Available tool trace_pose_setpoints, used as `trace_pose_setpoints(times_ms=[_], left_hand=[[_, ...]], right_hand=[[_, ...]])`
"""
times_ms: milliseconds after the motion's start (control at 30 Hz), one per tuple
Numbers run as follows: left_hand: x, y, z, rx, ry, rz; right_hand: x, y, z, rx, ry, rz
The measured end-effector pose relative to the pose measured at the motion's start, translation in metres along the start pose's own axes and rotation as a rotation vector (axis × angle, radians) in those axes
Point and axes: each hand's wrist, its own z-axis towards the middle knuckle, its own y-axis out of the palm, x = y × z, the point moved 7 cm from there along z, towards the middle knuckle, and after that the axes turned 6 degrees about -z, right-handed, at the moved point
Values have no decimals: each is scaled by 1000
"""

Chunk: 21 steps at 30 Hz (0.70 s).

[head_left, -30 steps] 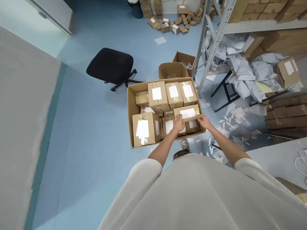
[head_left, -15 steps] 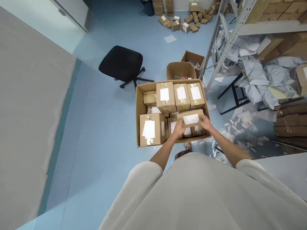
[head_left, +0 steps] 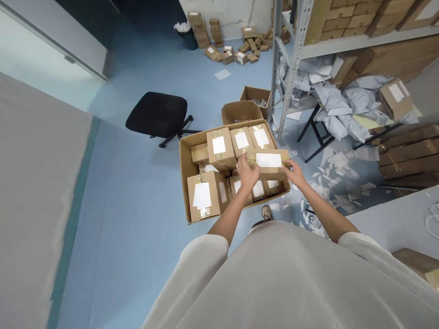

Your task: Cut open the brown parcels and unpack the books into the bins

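we have the parcel (head_left: pixel 269 171) gripped between both hands, up over the right half of the carton (head_left: pixel 185 157). our left hand (head_left: pixel 247 175) wraps its left end, thumb on the near face and fingers toward the far edge, while our right hand (head_left: pixel 295 174) pinches its right end with the fingertips. whether its underside touches the small boxes (head_left: pixel 274 188) at the carton's near right, we cannot tell

it is a long, low cardboard thing, so we expect stiff walls and flat faces that hardly give under a firm squeeze. from its size beside the big box (head_left: pixel 202 197) at the carton's near left, we would guess a light to middling load, though its contents are hidden, so weight and fragility stay open questions. the bare cardboard should grip well; the shiny tape (head_left: pixel 285 156) near the ends may slide under dry fingers

the two short ends look like the best hold, ideally with fingertips tucked under the lower edges so the weight does not hang on a pinch. our right hand's lighter hold seems likelier to slip. we would keep thumbs off the label (head_left: pixel 268 160), which could scuff or peel
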Motion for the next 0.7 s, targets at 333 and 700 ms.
trace_pose_setpoints(times_ms=[333, 700], left_hand=[[156, 56, -9, -71, 345, -82], [247, 235, -135, -523, 530, -206]], right_hand=[[14, -110, -70, 210, 77, 174], [98, -296, -211, 675, 171, -85]])
